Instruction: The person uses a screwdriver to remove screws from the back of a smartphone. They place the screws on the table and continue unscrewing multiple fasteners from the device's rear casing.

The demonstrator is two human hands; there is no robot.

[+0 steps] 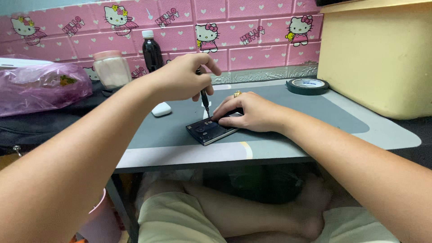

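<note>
- Centrally, an opened dark phone (211,129) lay flat on the grey mat (288,108) that covered the low counter (180,155), its back off and its inner parts facing up.
- The left hand (182,77) hovered above the phone with its grip closed round a thin dark screwdriver (204,95), which stood nearly upright (tip down at the phone's upper edge, though whether it touched was too small to tell).
- The right hand (245,112) rested flat on the phone's right end, fingers spread and pressing down rather than curled round anything; a gold ring (236,94) showed on one finger.
- A small white case (161,109) sat on the mat just left of the phone.
- A roll of black tape (308,85) lay near the mat's far right corner, beside a big pale yellow box (378,58).
- At the back left stood a dark bottle (151,51) with a white cap and a pink-lidded jar (111,68), next to a pink plastic bag (40,87).
- Crossed bare legs (252,211) showed under the counter.
</note>
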